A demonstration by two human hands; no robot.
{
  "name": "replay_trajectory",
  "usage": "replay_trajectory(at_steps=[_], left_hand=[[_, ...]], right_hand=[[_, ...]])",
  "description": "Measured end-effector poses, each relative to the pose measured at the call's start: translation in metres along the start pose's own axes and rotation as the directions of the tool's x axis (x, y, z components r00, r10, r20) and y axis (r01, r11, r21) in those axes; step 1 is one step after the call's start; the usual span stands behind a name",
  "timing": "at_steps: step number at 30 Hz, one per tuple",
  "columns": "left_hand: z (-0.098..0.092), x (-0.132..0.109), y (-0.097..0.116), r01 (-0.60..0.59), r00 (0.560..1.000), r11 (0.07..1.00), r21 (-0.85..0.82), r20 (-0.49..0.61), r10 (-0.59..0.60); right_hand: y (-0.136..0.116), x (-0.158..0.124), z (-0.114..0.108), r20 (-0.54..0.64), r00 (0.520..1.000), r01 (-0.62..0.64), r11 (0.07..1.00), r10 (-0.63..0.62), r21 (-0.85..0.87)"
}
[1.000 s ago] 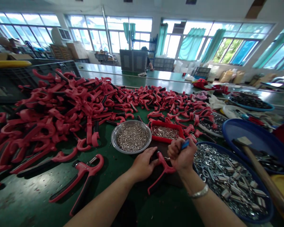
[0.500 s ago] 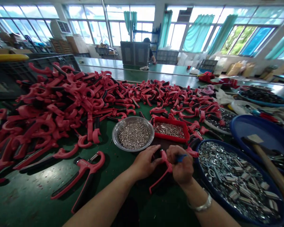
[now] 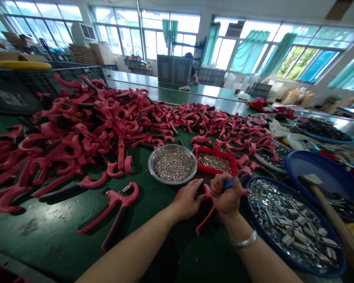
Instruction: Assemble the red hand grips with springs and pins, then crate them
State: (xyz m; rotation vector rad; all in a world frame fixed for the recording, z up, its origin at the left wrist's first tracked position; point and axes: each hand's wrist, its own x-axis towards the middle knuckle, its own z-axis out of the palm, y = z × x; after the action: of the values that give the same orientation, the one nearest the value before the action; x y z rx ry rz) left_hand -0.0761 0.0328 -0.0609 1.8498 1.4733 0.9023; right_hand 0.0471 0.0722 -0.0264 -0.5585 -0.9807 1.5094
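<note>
Hands (image 3: 208,196) closed on a red hand grip (image 3: 205,221), right pinching something blue (image 3: 229,183) (partly hidden), green workbench (image 3: 41,232), windowed workshop (image 3: 177,43) beyond.

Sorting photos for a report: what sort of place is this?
Probably a hand-assembly workshop: a green workbench heaped with red plastic handles, a steel bowl of small metal parts, a blue tub of metal springs.

A hand gripper (image 3: 205,220) lies between my left hand (image 3: 188,200) and my right hand (image 3: 225,194), which has a small tool (image 3: 229,183) in it. Ahead, a steel bowl of pins (image 3: 172,167) sits beside a tray (image 3: 215,150) — a heap of gripper handles (image 3: 85,118) lies left and behind. To my right is a basin of springs and washers (image 3: 271,232) — beyond it, a hammer (image 3: 333,220) lies across another basin (image 3: 312,165).
</note>
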Motion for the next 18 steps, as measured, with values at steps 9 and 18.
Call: replay_trajectory(at_steps=[9,18], left_hand=[[-0.001,-0.001,0.007,0.008,1.000,0.999,0.052,0.004,-0.008],[-0.002,0.002,0.005,0.011,1.000,0.999,0.052,0.023,-0.012]], right_hand=[[-0.004,0.001,0.009,0.009,0.997,-0.070,0.991,0.072,-0.112],[-0.007,0.017,0.015,0.017,0.976,-0.209,0.950,0.219,-0.232]])
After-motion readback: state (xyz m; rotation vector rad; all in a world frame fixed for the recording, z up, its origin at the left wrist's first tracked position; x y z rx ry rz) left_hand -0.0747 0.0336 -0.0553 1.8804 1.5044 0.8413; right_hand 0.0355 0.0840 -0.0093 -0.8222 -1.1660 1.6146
